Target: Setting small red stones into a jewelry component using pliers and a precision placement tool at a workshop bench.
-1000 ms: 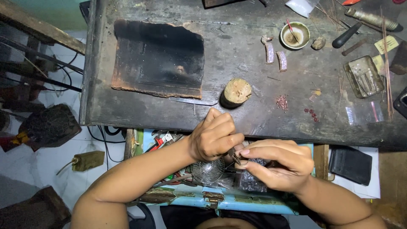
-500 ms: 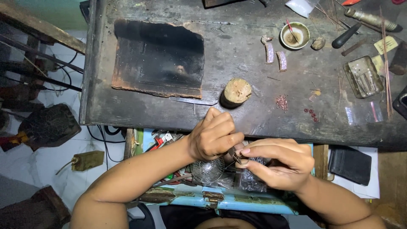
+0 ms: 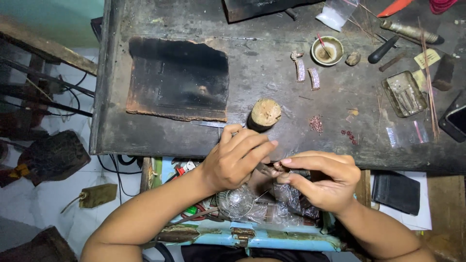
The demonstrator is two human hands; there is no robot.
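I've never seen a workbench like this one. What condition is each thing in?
Left hand: pinched shut on a thin tool.
Right hand: pinched on a small piece, too small to identify.
Small bowl: upright, stick inside.
Metal tin: open.
Drawer: pulled out, cluttered.
Dark mat: flat, edges ragged.

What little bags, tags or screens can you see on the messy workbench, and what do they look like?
Clear plastic bag: top of the bench, crumpled, holding white stuff.
Small clear packets: near the bench's right front edge, flat, see-through.
Yellowish paper tag: far right, small, roughly square.
Dark screen: right edge, black, glossy, partly cut off.
Tan tag on a string: on the floor, left, rectangular.
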